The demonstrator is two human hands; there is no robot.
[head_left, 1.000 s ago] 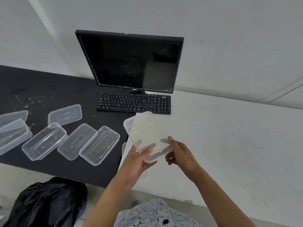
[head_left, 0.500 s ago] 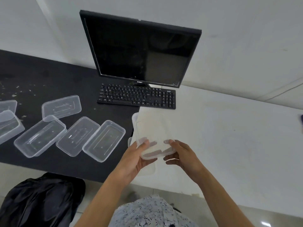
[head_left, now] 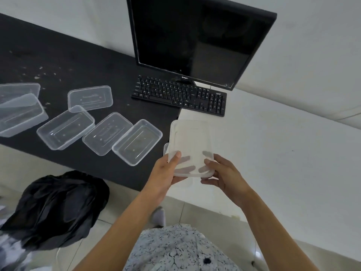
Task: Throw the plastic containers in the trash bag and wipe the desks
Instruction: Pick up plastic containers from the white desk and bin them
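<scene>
From my remote seat, the far left showed two clear plastic containers (head_left: 18,109) overlapping on the black desk (head_left: 82,61), both cut off by the frame edge. Below them, on the tiled floor, lay the crumpled black trash bag (head_left: 56,208), its left side blurred. Moving right along the black desk, I counted four more clear pieces: a flat lid (head_left: 90,98), a deep tub (head_left: 65,130) just in front of it, a second shallow piece (head_left: 107,133), and another tub (head_left: 137,142) touching it. Pale crumbs speckled the dark surface behind them. Further right stood one black monitor (head_left: 197,40), screen dark, with one black keyboard (head_left: 179,95) in front, straddling the seam between the black desk and the white desk (head_left: 283,153). In the centre, the left hand (head_left: 166,173) and right hand (head_left: 222,175) were apart, each clamped on one side of a translucent held container (head_left: 191,147) lifted over the white desk's near edge, fingers showing faintly through the plastic. Another clear edge (head_left: 166,151) peeked out beneath it; I could not tell whether it was a lid or a tub. A patterned shirt (head_left: 181,249) filled the bottom.
</scene>
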